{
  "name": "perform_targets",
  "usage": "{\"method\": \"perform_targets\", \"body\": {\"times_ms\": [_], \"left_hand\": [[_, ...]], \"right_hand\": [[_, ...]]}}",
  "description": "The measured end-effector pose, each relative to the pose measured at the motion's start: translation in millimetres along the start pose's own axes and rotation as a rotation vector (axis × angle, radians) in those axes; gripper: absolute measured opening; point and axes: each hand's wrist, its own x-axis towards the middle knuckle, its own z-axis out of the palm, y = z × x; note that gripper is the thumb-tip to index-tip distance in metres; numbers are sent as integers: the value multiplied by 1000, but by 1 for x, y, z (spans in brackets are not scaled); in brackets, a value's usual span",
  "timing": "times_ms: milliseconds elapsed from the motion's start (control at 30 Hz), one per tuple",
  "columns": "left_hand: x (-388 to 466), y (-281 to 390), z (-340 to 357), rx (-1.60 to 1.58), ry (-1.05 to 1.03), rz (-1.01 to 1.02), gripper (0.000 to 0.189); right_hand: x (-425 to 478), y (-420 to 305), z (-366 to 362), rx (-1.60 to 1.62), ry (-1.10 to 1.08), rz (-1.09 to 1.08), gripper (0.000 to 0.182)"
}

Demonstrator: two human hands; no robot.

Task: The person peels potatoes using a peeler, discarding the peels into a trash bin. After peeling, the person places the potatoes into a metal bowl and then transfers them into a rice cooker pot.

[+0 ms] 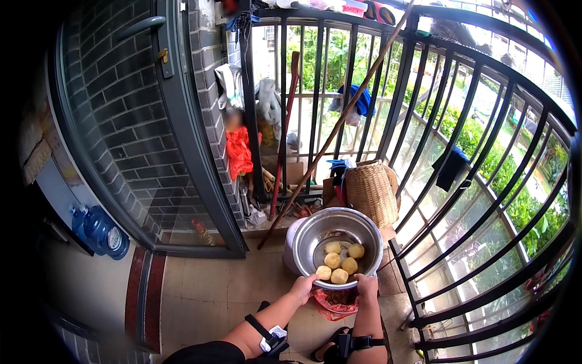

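A wide stainless steel basin (307, 243) is in front of me, with several peeled, pale yellow potatoes (332, 260) grouped in its near half. On the basin's near left rim, my left hand (303, 289) grips the edge with its thumb on top. My right hand (366, 285) holds the near right rim in the same way. Partly hidden below the basin is a pale lilac container (291, 249); I cannot tell whether the basin rests on it. Under the near rim, a container lined with a red plastic bag (335, 309) holds brownish scraps.
A woven basket (372, 193) stands behind the basin. A long wooden pole (334, 132) leans across the black metal railing (482, 68). To the left are a glazed door (191, 136) and blue water bottles (107, 234). Tiles (204, 282) cover the floor.
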Motion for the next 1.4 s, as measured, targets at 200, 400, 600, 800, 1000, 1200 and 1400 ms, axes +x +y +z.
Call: {"method": "perform_targets", "body": {"times_ms": [200,400,600,800,1000,1200,1400], "left_hand": [[2,0,-2,10,-3,-1,12],[4,-2,-4,10,2,-10,13],[18,-13,-10,14,15,-10,19],[19,-13,-9,-14,17,-9,17],[14,-10,-10,-14,0,3,18],[11,-7,-7,-15,2,-7,18],[15,-10,-9,-23,10,-15,18]], "right_hand": [[1,3,1,60,-10,-3,22],[-5,-3,2,14,4,0,21],[-1,2,-1,49,-15,42,26],[3,2,0,18,-14,40,25],[-10,-12,2,-28,-6,46,23],[2,2,1,10,-6,5,23],[-3,-4,1,47,-13,42,23]]}}
